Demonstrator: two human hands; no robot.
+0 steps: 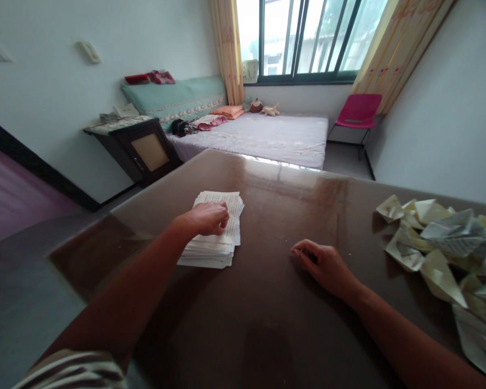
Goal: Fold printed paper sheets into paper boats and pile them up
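Note:
A stack of printed paper sheets (210, 249) lies on the brown, glossy table (267, 302), its edges slightly uneven. On the top sheet rests my left hand (209, 218), back upward, fingers curled in and bent down toward the print. Whether a sheet is between those fingers is hidden. My right hand (318, 262) lies on the bare tabletop to the right of the stack. Its fingers are loosely closed, thumb side up, and nothing shows in them.
Folded paper pieces (441, 243) form a heap along the table's right side. Beyond the far edge stand a bed (283, 135), a dark bedside cabinet (146, 151) and a pink chair (358, 112). A window (308, 38) is behind.

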